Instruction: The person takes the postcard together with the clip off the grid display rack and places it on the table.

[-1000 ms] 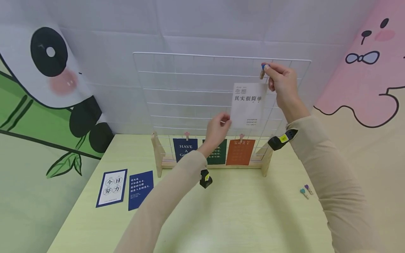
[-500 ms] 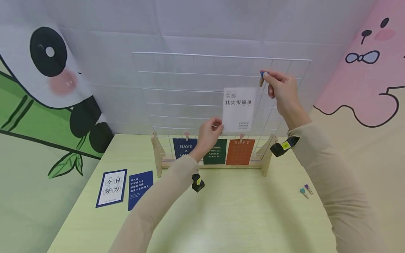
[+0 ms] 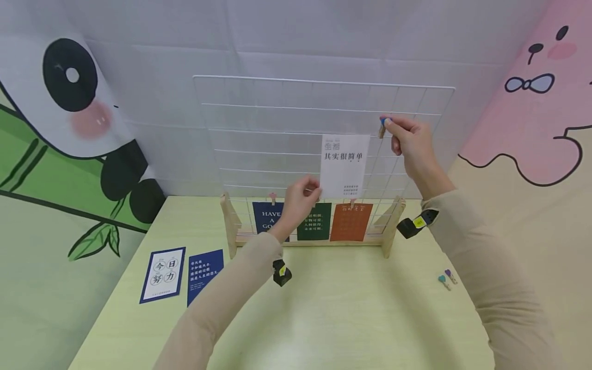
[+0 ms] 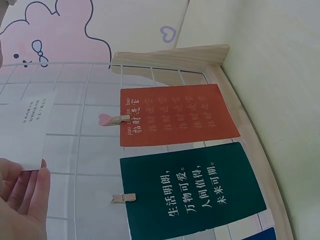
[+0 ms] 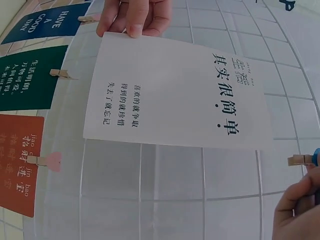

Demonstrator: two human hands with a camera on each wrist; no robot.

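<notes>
A white card with black characters is held up against the white wire grid. My left hand pinches the card's lower left corner. To the card's upper right, my right hand pinches a small wooden clothespin with a blue head, held close to the grid. On the grid's bottom row hang three pegged cards: navy, green and orange.
The grid stands in a wooden base on a pale yellow table. Two cards, white with a navy border and navy, lie at the left. Two small clothespins lie at the right. Cartoon backdrops surround the table.
Both hands have come down and leftward along the grid: the white card sits lower and further left, and the clothespin has dropped about two grid rows.
</notes>
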